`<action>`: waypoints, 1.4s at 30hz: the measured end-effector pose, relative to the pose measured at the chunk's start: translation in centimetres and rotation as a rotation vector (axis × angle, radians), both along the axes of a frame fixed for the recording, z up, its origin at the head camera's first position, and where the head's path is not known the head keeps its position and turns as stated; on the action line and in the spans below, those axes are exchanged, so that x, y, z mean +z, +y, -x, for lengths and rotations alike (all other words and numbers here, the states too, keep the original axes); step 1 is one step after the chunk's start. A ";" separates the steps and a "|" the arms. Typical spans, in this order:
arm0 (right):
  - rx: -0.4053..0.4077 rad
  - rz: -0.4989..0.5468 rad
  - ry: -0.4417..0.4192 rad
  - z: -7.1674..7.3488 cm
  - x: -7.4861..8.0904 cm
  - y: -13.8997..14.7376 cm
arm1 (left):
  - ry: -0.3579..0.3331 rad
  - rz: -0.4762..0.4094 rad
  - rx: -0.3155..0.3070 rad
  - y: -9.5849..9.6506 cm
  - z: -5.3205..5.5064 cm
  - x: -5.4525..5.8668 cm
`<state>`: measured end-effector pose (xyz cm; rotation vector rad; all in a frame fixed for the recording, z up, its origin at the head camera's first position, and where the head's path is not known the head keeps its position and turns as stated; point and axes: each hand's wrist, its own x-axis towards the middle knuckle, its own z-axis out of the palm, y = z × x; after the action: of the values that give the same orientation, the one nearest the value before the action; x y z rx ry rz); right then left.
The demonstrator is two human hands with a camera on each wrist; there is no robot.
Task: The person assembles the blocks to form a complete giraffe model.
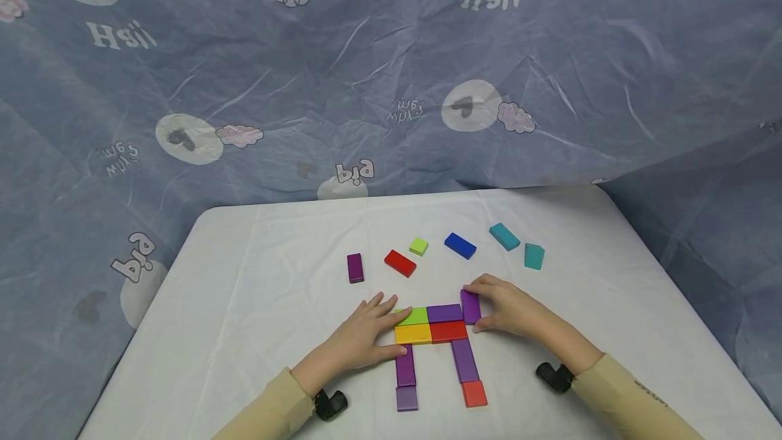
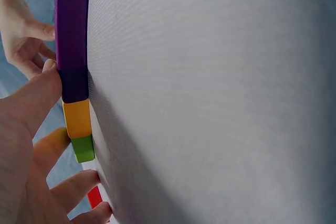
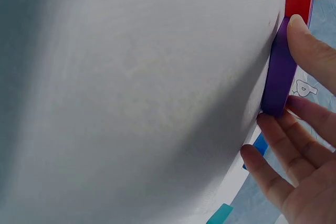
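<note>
On a white table (image 1: pixel 269 290), the right hand (image 1: pixel 508 307) pinches a purple block (image 1: pixel 470 307) between thumb and fingers, the gap no wider than the block's length. That block lies at the right end of a flat figure of blocks, its side next to a violet block (image 1: pixel 444 313) and a red block (image 1: pixel 449 331). The left hand (image 1: pixel 366 335) is spread wide and grips nothing; its thumb rests on a plum block (image 1: pixel 405 367) and a finger on a green block (image 1: pixel 414 316), with a yellow block (image 1: pixel 413 334) between.

Below the plum block, a lilac block (image 1: pixel 406 399) ends one leg; a long violet block (image 1: pixel 464 361) and an orange-red block (image 1: pixel 474 394) form the other. Toward the table's far edge lie, from left, a dark purple block (image 1: pixel 355 268), a loose red block (image 1: pixel 400 263), a small lime block (image 1: pixel 418 246), a blue block (image 1: pixel 460 246) and two teal blocks (image 1: pixel 504 237), the last nearest the far right corner
</note>
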<state>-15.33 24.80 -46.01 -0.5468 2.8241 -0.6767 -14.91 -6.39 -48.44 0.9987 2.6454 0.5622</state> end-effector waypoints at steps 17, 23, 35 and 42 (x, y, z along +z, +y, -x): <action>0.008 -0.007 -0.009 0.3 0.3 -0.1 | -0.001 -0.005 0.007 -0.1 0.2 -0.1; -0.011 0.001 -0.040 0.4 0.7 -0.1 | -0.013 -0.007 0.003 -0.1 0.1 -0.1; -0.025 0.167 0.163 6.2 1.5 1.2 | -0.025 -0.007 0.003 -0.3 0.2 -0.1; -0.084 0.143 0.058 9.0 1.0 1.1 | -0.039 -0.008 0.007 -0.3 0.2 -0.2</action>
<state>-24.35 25.86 -45.04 -0.4792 2.8816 -0.8986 -15.16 -6.72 -48.65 0.9707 2.6156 0.5890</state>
